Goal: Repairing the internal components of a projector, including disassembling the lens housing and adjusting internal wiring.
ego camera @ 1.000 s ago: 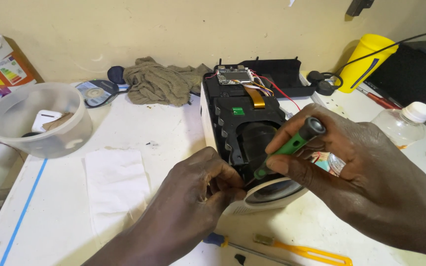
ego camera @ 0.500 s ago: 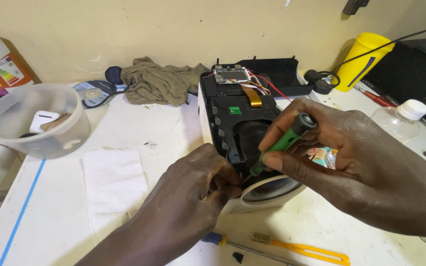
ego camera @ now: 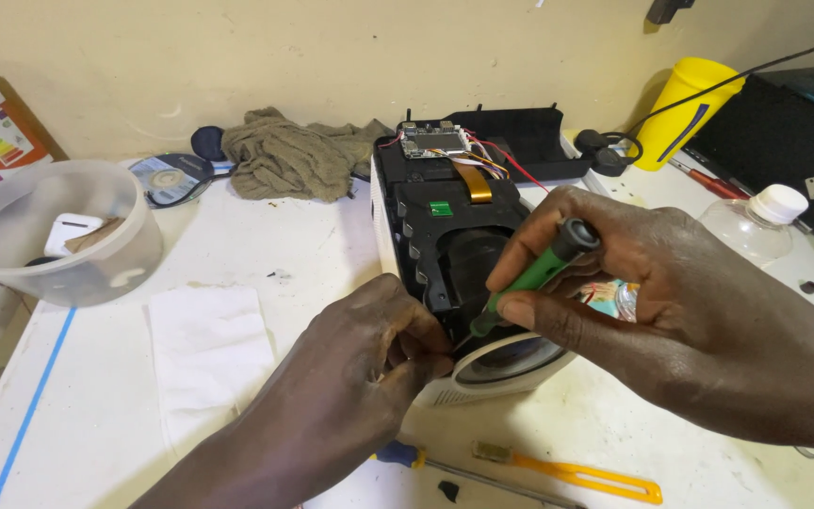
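Since the earlier frame the right hand [ego camera: 671, 320] has tipped the screwdriver [ego camera: 531, 276] a little lower, its tip now down beside the lens ring, while the left hand [ego camera: 369, 363] has closed tighter against the front corner of the projector [ego camera: 445, 236].

The table [ego camera: 237, 254] is white, scuffed, with a blue tape line along its left edge; a plain cream wall [ego camera: 332, 57] rises behind it. The projector sits mid-table, lens end toward the person. Its top cover is off: the black inner frame, a small circuit board [ego camera: 433, 141], an orange ribbon cable and red wires lie bare, so opening looks done and work inside is under way. How many screws remain cannot be told.

Left of the projector stands a clear tub [ego camera: 58, 236] holding small parts. Behind the projector lie an olive rag [ego camera: 294, 155] and the black cover [ego camera: 529, 137]. Right of it are a yellow cup [ego camera: 685, 113] and a clear bottle [ego camera: 756, 226] with a white cap. A white tissue [ego camera: 209, 349] lies left of the projector's front. Just in front of the projector lies an orange tool [ego camera: 577, 471], beside a second, blue-handled driver [ego camera: 407, 455].

The right fingers are clamped on the green screwdriver handle, thumb under, forefinger over. The left fingers are pinched together at the casing's front corner; what they grip is hidden.
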